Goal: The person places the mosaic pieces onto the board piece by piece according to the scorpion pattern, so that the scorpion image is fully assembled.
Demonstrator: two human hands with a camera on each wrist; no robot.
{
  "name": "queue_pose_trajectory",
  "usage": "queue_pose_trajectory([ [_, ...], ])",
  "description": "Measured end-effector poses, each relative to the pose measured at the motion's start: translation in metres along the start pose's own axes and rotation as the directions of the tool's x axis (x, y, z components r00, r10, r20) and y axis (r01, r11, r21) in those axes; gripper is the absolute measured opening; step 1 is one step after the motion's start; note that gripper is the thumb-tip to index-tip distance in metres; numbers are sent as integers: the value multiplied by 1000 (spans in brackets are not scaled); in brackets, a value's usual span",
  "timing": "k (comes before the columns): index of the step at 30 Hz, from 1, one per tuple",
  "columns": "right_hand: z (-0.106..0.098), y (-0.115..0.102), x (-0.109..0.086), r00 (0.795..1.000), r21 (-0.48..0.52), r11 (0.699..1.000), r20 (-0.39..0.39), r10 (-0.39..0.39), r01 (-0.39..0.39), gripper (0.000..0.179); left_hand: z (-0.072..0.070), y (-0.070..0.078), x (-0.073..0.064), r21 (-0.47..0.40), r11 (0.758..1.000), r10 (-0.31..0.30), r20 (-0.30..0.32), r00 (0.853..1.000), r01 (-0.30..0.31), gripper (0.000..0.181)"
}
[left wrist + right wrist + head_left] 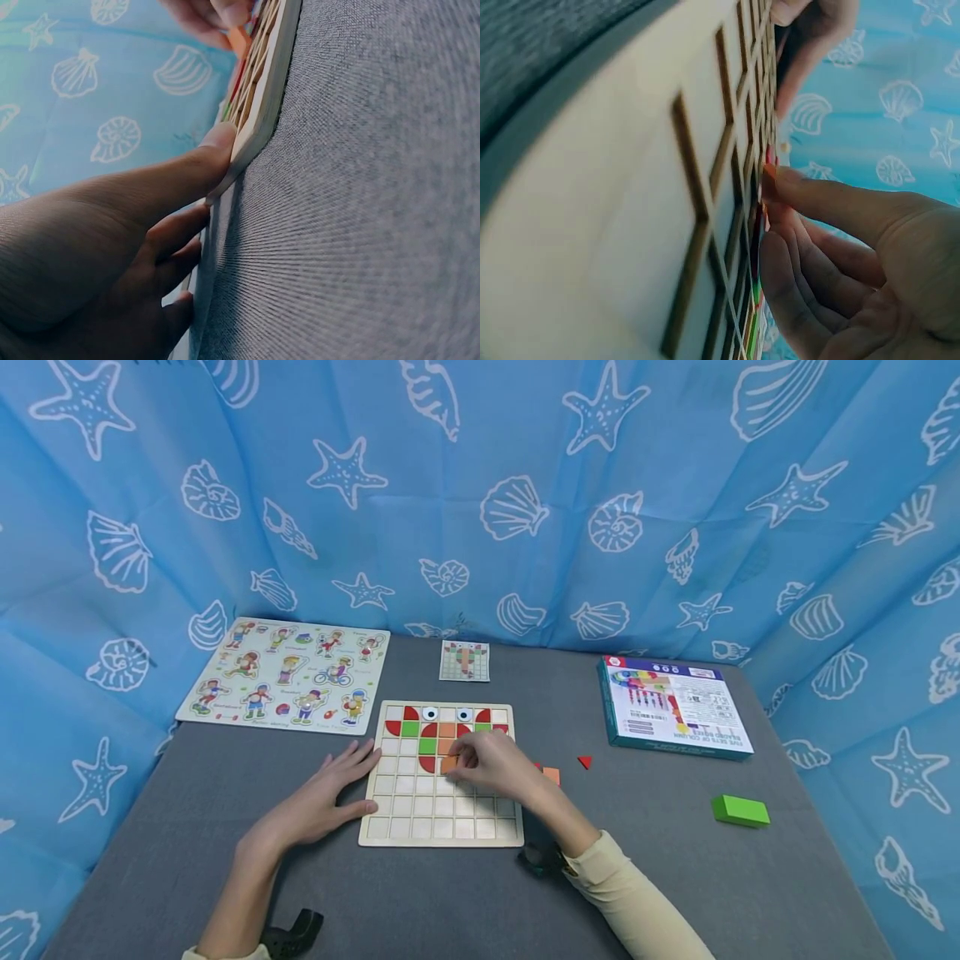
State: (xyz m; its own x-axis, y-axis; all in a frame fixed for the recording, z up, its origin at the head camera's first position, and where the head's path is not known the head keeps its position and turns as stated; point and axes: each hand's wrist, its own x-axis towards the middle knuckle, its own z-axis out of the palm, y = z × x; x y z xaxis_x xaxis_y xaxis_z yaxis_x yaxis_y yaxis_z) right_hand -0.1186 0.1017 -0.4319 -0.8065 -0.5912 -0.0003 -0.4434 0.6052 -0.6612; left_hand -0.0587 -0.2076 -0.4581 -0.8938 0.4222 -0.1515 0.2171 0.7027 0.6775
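Observation:
On the table lies a wooden grid board (442, 828), its upper rows filled with red quarter-round, green and orange tiles and two eye tiles. My right hand (491, 764) pinches an orange square tile (769, 182) between thumb and fingers, just at the board's surface below the column of orange tiles. Whether that tile touches the board I cannot tell. At the board's left edge my left hand (330, 793) rests with fairly straight fingers, the thumb touching the rim in the left wrist view. Part of the board's right side is hidden by my right hand.
Behind the board lies a small pattern card (465, 662). A picture puzzle board (273, 672) is at back left, a boxed bead set (675, 706) at back right. Right of the board are an orange tile (552, 775), a red triangle (585, 762) and a green block (740, 811).

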Motion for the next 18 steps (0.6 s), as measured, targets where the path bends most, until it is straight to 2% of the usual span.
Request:
queue_pose_trajectory([
  [5, 6, -6, 2, 1000, -28, 1000, -15, 13, -13, 21, 0, 0, 0, 4, 1000, 0, 1, 1000, 0, 83],
  [11, 4, -7, -2, 999, -53, 999, -38, 5, -7, 16, 0, 0, 0, 1, 1000, 1, 1, 1000, -1, 83],
  [18, -10, 9, -17, 999, -29, 1000, -51, 6, -8, 14, 0, -1, 0, 6, 1000, 3, -3, 1000, -3, 83],
])
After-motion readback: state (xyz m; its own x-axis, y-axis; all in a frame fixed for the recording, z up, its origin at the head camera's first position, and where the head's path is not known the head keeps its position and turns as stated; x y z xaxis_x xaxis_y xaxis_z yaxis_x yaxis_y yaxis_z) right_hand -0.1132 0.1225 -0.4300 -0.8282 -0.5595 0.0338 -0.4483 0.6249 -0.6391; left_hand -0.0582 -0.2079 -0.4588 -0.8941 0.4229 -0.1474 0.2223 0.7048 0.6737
